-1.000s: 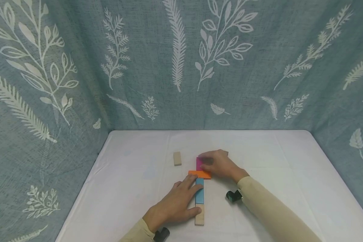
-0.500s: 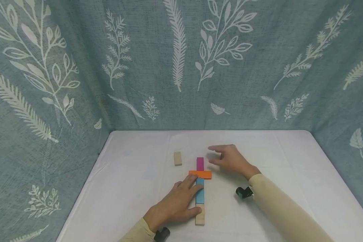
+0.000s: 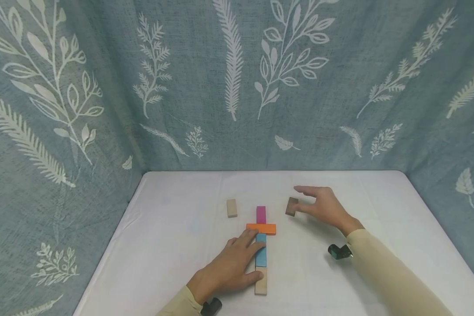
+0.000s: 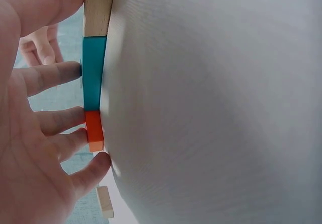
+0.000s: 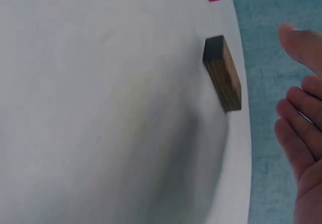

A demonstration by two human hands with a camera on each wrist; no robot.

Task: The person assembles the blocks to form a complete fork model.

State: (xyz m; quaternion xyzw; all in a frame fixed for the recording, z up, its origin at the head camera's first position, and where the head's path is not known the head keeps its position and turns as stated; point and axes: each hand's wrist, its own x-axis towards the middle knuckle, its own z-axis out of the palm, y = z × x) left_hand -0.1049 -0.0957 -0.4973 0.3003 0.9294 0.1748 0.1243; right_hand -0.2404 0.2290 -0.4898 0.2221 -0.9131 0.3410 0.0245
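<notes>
My left hand (image 3: 233,263) lies with spread fingers on a column of blocks: a plain wooden block (image 3: 261,285) under the thumb, a blue block (image 3: 261,256) and an orange block (image 3: 267,229) set crosswise. Beyond the orange one, a magenta block (image 3: 261,214) continues the column. In the left wrist view the fingertips touch the blue block (image 4: 92,73) and the orange block (image 4: 93,128). My right hand (image 3: 328,208) is open above a dark brown block (image 3: 290,210), its thumb overlapping it in the head view. In the right wrist view a gap separates the hand (image 5: 307,113) from the brown block (image 5: 222,75).
A light wooden block (image 3: 231,208) lies apart, left of the magenta one. The white tabletop (image 3: 174,228) reaches back to a blue-green leaf-patterned curtain (image 3: 197,87), which also rises along both sides. Dark wrist cameras are strapped near both sleeves.
My right hand has let go of the magenta block and moved right, uncovering it and then coming over the brown block. My left hand has stayed in place.
</notes>
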